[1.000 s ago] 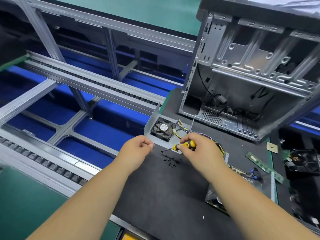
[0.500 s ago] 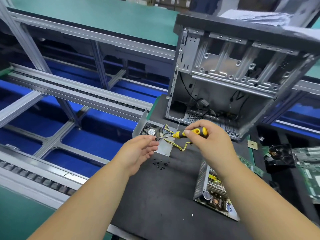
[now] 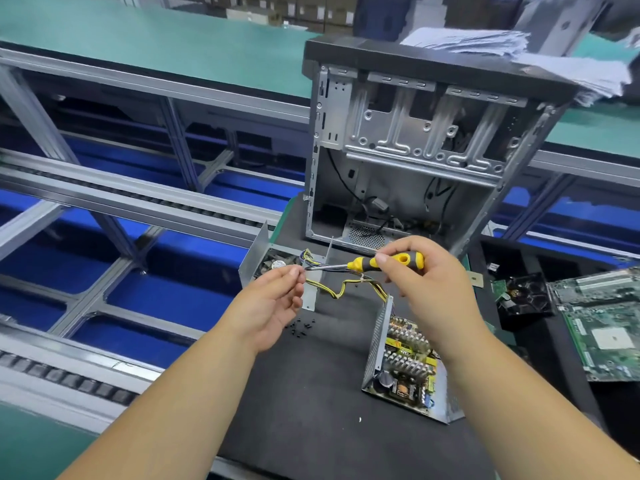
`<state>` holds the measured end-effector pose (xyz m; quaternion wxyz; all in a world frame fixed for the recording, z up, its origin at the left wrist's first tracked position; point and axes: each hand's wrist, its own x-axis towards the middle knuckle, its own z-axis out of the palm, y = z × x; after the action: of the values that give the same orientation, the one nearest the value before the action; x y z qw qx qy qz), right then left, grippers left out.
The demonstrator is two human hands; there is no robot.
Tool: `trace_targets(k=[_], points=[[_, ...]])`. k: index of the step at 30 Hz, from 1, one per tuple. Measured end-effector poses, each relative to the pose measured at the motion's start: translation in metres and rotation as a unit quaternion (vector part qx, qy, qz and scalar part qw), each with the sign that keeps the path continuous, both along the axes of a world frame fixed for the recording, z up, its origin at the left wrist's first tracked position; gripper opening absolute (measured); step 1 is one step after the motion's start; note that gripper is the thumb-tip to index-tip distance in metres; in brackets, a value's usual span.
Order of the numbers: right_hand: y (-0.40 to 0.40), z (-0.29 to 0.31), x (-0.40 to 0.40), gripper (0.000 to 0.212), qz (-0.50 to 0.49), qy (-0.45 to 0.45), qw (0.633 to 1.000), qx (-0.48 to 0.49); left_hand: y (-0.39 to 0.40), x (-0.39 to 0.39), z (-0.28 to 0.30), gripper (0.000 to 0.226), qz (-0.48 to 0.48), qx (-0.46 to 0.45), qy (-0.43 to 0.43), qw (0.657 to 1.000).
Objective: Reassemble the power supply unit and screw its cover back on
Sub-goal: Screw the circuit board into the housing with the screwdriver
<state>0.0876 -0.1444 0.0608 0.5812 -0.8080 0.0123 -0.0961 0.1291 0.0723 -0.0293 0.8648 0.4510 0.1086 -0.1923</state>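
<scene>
Two bare hands meet above a black mat [image 3: 311, 393]. The right hand [image 3: 422, 278] grips the yellow-and-black handle of a screwdriver [image 3: 384, 262], its shaft pointing left. The left hand [image 3: 273, 303] pinches at the shaft's tip; whether a screw sits between the fingertips cannot be told. Just below lie small black screws [image 3: 300, 326]. The power supply's open base [image 3: 405, 365], circuit board exposed, lies right of them; its metal cover [image 3: 263, 261], with fan, lies behind the left hand, joined by yellow-and-black wires [image 3: 346, 285]. An empty computer case [image 3: 415, 150] stands behind.

R hand [image 3: 424, 282] grips screwdriver [image 3: 384, 263]; L hand [image 3: 273, 303] pinches its tip above screws [image 3: 300, 325].
</scene>
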Motion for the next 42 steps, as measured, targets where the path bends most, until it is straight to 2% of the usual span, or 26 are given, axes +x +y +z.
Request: trace_targets(k=[18,23,31,36,42], points=[[-0.03,0.018,-0.015,0.008,-0.009,-0.004,1.0,0.002,-0.039,0.0,0.022,0.015,-0.028,0.013,-0.03,0.999],[-0.038,0.016,-0.012,0.005,-0.016,-0.018,0.999,-0.035,-0.044,0.004,0.026,0.013,-0.034,0.033,-0.036,0.998],[-0.047,0.022,-0.01,0.018,0.038,-0.002,0.988,-0.148,-0.053,0.012,0.028,0.012,-0.04,0.113,-0.032,0.992],[-0.054,0.021,-0.013,0.009,-0.014,0.014,0.993,-0.119,-0.064,0.015,0.029,0.013,-0.066,0.14,-0.056,0.986],[-0.056,0.019,-0.026,0.006,-0.064,0.002,0.995,-0.076,-0.082,0.021,0.028,0.014,-0.128,0.093,-0.089,0.983]])
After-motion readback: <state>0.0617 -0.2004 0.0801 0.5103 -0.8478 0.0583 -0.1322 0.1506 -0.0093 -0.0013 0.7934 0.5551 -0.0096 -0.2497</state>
